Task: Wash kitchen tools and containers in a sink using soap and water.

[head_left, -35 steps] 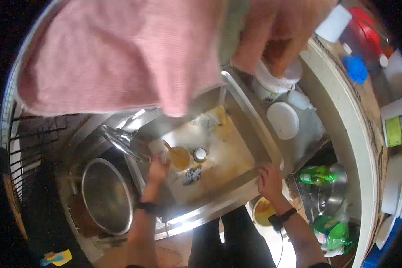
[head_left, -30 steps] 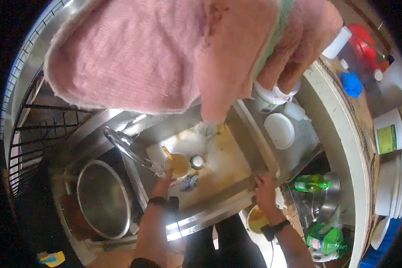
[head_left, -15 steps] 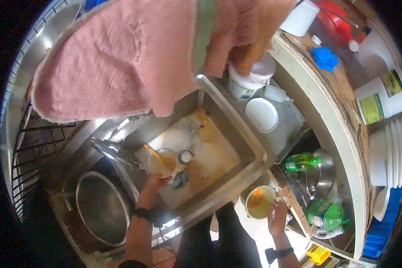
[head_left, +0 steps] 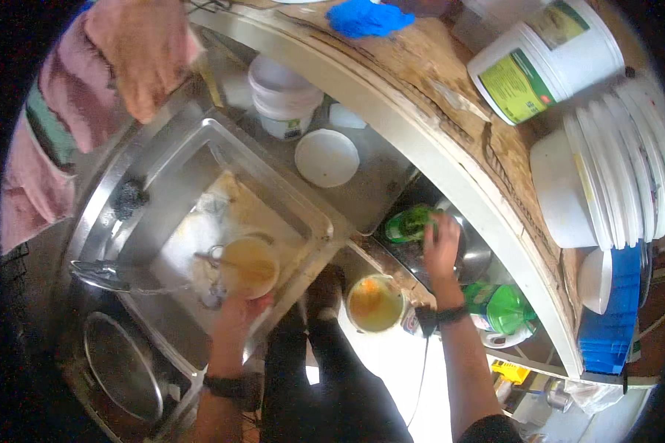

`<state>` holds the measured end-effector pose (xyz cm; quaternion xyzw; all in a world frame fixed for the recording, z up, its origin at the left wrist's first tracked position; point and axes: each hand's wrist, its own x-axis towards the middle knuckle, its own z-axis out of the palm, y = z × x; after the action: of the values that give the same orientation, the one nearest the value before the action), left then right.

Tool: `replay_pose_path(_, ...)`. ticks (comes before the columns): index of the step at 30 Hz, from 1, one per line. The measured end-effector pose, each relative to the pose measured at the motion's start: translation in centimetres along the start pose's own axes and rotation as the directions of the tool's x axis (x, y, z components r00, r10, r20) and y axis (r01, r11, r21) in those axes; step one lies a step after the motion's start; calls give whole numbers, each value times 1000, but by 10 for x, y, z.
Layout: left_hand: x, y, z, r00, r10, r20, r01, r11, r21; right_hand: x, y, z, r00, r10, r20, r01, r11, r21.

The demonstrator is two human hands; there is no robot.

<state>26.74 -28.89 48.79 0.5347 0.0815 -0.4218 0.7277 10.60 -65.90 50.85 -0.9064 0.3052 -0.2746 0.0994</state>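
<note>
My left hand [head_left: 236, 314] is closed on the edge of a round tub [head_left: 260, 260] of cloudy yellowish liquid, low over the sink [head_left: 321, 225]. A wooden-looking stick or spoon handle [head_left: 208, 258] juts from the tub; the rest of it is blurred. My right hand [head_left: 442, 251] is at the neck end of a green bottle [head_left: 403, 227] lying on its side, its fingers closed over the cap end. Between my arms stands a pale bucket [head_left: 375, 319] with yellow liquid and orange bits inside.
A faucet [head_left: 100, 275] reaches over the sink's left side, with a dark scrubber [head_left: 131, 198] behind it. Pink towels [head_left: 122, 63] hang at the far left. White buckets [head_left: 282, 96] and a round white lid [head_left: 326, 157] sit behind. A shelf edge [head_left: 451, 159] curves along the right.
My right hand has let go of the pale bucket and moved to the green bottle. My left hand stays on the tub. The view has swung right, shifting the towels left.
</note>
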Motion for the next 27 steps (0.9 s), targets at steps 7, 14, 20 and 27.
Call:
replay_pose_path(7,66,-46,153,980,-180,85,164,972,167,73,5,-7,845,216,490,-331,930,161)
replay_pose_path(14,117,-136,252,970,-231,81,228,973,38,80,21,-24,866,214,451,-308,940,145)
replay_pose_path(20,130,-184,262,944,-321,-72,318,947,-46,63,40,-46,877,227,424,-312,939,143)
replay_pose_path(27,116,-244,285,941,-111,321,327,554,-766,70,26,-29,882,216,419,-313,933,178)
